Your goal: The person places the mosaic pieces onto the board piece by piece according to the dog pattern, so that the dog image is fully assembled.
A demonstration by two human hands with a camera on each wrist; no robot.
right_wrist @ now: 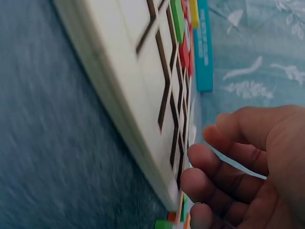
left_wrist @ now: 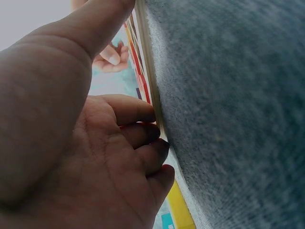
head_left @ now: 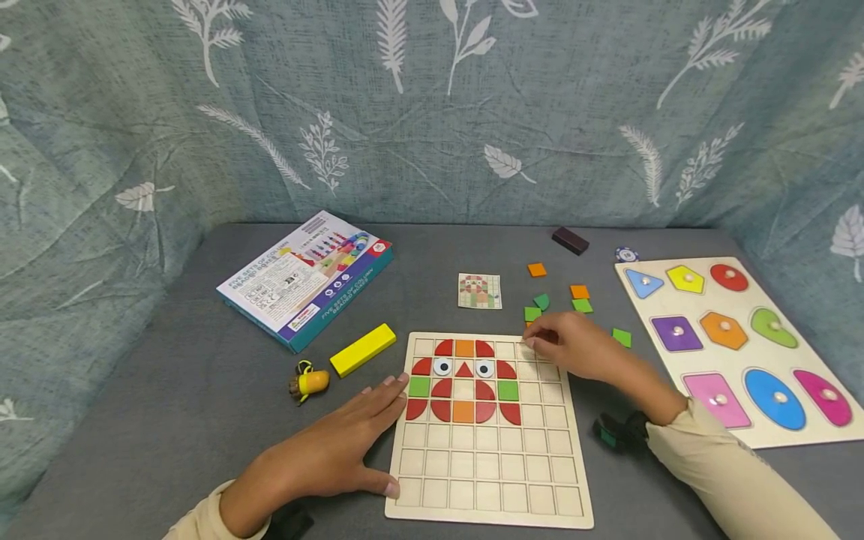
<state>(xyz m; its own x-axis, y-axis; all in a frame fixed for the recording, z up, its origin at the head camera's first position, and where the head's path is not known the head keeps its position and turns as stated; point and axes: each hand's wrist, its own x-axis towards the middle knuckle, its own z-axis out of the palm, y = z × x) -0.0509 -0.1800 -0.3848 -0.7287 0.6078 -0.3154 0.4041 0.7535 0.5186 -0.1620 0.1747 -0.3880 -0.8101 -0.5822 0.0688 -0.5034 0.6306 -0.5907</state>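
Wooden grid board (head_left: 486, 465) w/ red, orange & green tiles: left hand (head_left: 337, 442) lies flat, fingers straight, on its edge; right hand (head_left: 574, 349) fingers pinch at top corner, can't tell what.

Plenty of bare grey table (head_left: 169, 420) on the near left, so a hand can slide in from there no problem. Far left gets crowded: blue box (head_left: 307, 277), yellow block (head_left: 362, 349) and a little yellow-and-brown toy (head_left: 309, 383) sit close together. The left hand (head_left: 337, 450) lies flat against the grid board (head_left: 486, 480), blocking its left edge. Lower rows of the board are open squares (lots of room there). The right hand (head_left: 574, 349) covers the top right corner, with loose green and orange tiles (head_left: 579, 298) scattered just behind. The shape puzzle board (head_left: 736, 349) walls off the right side.
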